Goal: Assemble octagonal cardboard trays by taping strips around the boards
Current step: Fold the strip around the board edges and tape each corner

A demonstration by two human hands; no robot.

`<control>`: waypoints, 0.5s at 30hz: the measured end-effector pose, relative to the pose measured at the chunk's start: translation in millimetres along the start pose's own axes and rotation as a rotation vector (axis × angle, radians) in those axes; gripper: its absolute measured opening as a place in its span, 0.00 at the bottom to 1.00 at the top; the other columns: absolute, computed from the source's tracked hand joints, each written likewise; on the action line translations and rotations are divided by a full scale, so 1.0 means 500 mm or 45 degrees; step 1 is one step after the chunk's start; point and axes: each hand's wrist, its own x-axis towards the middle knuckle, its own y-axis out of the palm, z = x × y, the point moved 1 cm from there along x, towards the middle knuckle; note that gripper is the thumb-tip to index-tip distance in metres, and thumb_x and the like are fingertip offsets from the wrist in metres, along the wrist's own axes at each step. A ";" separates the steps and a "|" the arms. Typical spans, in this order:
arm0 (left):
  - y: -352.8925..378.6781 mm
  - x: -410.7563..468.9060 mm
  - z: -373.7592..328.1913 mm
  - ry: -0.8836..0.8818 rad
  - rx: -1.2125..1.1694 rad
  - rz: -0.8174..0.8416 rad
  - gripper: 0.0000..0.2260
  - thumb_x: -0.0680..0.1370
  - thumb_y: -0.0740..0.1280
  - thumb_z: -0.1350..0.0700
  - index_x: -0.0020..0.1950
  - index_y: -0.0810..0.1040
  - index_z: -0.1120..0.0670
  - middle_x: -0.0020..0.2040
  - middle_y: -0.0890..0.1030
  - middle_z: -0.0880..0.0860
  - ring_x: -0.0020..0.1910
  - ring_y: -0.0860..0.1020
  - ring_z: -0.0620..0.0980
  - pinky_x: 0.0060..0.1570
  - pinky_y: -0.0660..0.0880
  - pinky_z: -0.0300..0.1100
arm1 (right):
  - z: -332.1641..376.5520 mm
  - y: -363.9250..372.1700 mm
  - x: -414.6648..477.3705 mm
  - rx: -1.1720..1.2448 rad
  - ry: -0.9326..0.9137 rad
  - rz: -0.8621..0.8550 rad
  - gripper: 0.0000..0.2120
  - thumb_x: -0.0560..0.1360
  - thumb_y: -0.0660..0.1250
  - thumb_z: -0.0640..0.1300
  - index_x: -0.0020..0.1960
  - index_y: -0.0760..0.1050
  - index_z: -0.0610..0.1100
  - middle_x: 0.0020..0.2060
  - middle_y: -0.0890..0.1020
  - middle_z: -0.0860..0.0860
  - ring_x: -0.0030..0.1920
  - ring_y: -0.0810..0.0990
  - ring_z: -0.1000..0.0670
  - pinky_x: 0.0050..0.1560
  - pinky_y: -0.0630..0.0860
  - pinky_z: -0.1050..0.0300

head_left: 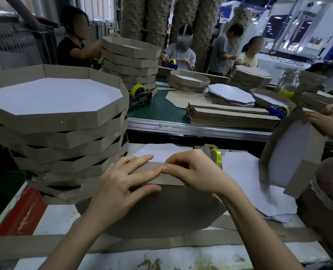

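Item: my left grip (126, 178) flat, right grip (192, 172) pinching, both steady the strip (167, 181) on the edge of the board (161, 207) for taping.

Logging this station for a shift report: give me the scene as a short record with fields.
left hand: flat, fingers pressing the strip
right hand: fingers curled, pinching the strip's top edge
strip: standing against the board's far edge
board: brown face showing, below both hands
finished trays: stacked at the left
tape dispenser: just behind the right hand
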 end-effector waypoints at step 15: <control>0.018 0.054 -0.062 -0.015 0.038 0.153 0.14 0.76 0.59 0.40 0.59 0.78 0.33 0.65 0.77 0.42 0.65 0.72 0.49 0.58 0.69 0.50 | -0.407 -0.037 -0.004 0.546 1.184 -0.755 0.11 0.80 0.60 0.40 0.51 0.78 0.34 0.38 0.76 0.42 0.35 0.73 0.47 0.33 0.74 0.62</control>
